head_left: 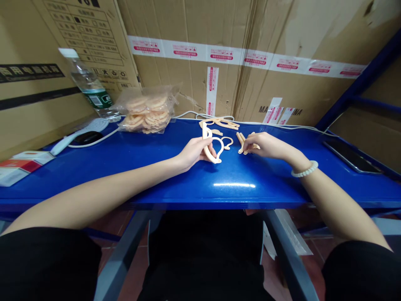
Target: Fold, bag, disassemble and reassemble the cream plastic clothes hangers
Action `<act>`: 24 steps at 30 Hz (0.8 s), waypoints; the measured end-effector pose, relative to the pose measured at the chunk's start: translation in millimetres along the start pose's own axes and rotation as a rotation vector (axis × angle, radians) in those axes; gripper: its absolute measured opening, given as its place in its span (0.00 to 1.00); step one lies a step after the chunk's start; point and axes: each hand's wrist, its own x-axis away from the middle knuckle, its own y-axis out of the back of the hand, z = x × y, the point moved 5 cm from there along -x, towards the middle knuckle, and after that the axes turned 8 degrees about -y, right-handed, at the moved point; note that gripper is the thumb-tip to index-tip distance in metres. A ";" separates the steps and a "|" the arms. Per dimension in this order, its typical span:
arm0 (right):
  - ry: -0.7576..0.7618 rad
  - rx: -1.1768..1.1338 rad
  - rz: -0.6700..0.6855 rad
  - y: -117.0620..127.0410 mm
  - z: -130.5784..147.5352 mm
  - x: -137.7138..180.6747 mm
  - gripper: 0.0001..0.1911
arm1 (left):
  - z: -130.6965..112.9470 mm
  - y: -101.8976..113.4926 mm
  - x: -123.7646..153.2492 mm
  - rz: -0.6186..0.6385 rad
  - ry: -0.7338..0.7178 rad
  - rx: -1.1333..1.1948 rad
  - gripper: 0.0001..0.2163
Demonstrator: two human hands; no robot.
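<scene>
My left hand (200, 151) is closed around a cream-coloured curved piece (218, 152) with a rounded loop and a straight upper end, raised a little above the blue table. To the right, my right hand (261, 144) has its fingers curled down onto slim cream stick-like pieces (241, 142) lying side by side. Its fingertips hide part of them. Between the hands and slightly behind lies a small hooked cream piece (228, 143). Farther back are larger flat cream curved parts (226, 123). Whether these are plastic or wood I cannot tell.
A clear bag (149, 110) of similar cream parts stands back left, beside a water bottle (92, 90). A white-handled brush-like thing (78, 133), a black mouse (88, 138) and a red-white box (23, 167) lie left. A dark phone (351, 155) lies right. Cardboard (188, 25) walls the back.
</scene>
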 end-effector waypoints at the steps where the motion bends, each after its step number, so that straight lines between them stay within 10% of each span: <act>1: 0.004 0.003 -0.005 -0.1 0.3 -0.1 0.10 | 0.1 0.3 0.0 0.000 0.001 0.000 0.16; 24: 0.116 -0.215 -0.529 -0.7 56.8 7.6 0.16 | -0.1 -4.0 2.9 0.170 -0.264 -0.259 0.07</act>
